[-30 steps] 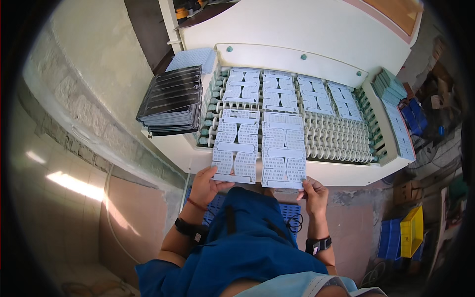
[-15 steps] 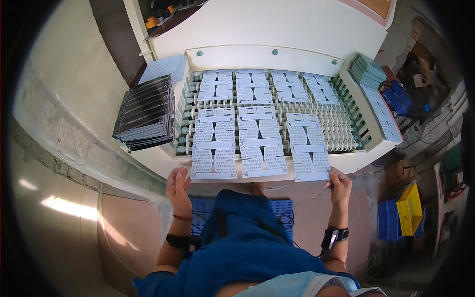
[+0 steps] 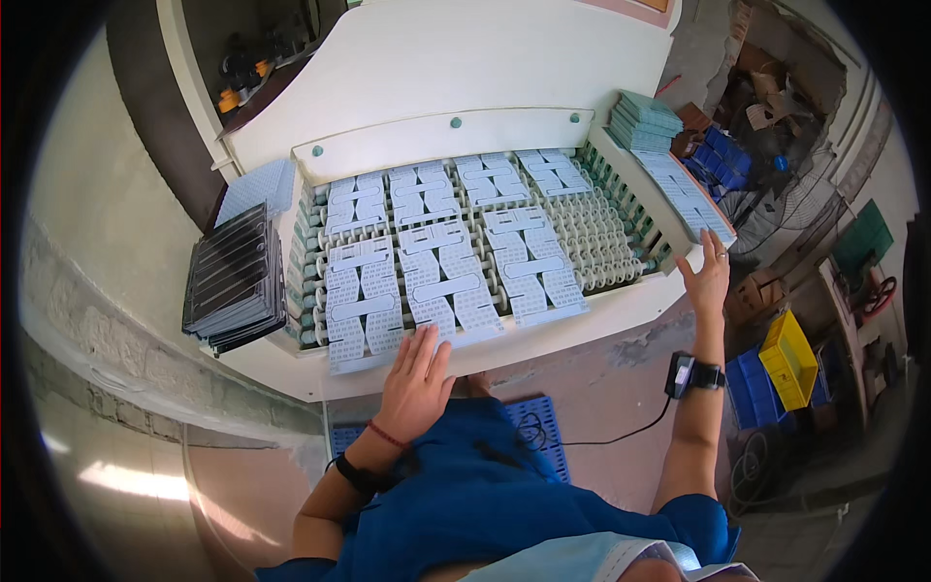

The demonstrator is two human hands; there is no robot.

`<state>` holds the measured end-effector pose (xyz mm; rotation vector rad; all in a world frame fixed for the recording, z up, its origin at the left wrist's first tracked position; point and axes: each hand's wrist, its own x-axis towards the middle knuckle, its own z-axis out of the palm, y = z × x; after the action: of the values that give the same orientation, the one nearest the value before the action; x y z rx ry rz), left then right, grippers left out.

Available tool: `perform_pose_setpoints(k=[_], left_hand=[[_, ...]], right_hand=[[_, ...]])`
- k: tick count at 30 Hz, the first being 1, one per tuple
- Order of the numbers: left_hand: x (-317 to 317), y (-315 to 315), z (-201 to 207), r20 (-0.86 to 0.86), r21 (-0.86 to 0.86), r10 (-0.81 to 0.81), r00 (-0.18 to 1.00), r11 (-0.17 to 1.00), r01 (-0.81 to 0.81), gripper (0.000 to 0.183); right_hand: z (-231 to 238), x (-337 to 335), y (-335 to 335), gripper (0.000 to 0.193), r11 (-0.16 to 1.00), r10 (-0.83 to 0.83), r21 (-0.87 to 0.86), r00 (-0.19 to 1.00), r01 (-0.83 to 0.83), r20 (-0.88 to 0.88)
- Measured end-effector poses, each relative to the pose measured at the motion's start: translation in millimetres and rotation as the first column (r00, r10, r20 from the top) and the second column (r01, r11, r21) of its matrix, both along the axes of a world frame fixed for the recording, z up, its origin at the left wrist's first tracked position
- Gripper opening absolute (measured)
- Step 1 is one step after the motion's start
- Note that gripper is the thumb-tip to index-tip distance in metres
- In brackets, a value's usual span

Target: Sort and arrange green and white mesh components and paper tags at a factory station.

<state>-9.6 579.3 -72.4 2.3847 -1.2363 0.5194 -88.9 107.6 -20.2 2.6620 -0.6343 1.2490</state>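
White printed circuit board panels with black hourglass cutouts lie in two rows on a roller conveyor. My left hand [image 3: 417,383] is open, its fingers lying flat at the near edge of the middle front panel [image 3: 447,287]. To its left is another front panel [image 3: 364,308], overhanging the conveyor's near edge. The right front panel [image 3: 533,264] lies on the rollers beyond both hands. My right hand [image 3: 709,276] is open at the near end of a stack of white panels [image 3: 682,190] on the right ledge. Its fingertips reach the stack's edge; contact is unclear.
Bare white rollers [image 3: 592,228] show at the conveyor's right. Black slotted racks [image 3: 233,276] are piled on the left ledge beside a pale blue sheet [image 3: 255,191]. Green panels [image 3: 644,120] are stacked at the far right. A yellow crate [image 3: 788,359] stands on the floor.
My right hand has let go of the right front panel and moved right to the stack. That panel sits farther in on the rollers. My left hand has moved right to the middle panel.
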Motion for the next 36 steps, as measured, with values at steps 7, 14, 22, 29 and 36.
perform_pose_setpoints(k=[7,14,22,29,36], left_hand=[[42,-31,-29,0.073,0.133,0.078,0.994,0.987,-0.087,0.043],[41,-24,-27,0.107,0.180,0.045,0.993,0.982,-0.064,0.043],[43,-26,-25,0.105,0.164,0.005,0.995,0.986,-0.023,0.045],[60,-29,-28,0.072,0.140,-0.002,0.997,0.990,-0.009,0.044],[48,-25,-4,-0.023,0.091,0.014,1.000,0.996,-0.012,0.050]], right_hand=[[0,-1,-63,0.045,0.995,0.046,-0.076,0.967,-0.067,-0.249],[8,-2,39,0.031,0.829,0.452,-0.294,0.880,-0.475,-0.146],[-68,52,55,0.033,0.837,0.520,-0.028,0.811,-0.546,-0.267],[-50,45,57,0.040,0.814,0.580,0.257,0.745,-0.521,-0.330],[43,23,-26,0.092,0.993,-0.041,0.102,0.986,0.058,-0.163]])
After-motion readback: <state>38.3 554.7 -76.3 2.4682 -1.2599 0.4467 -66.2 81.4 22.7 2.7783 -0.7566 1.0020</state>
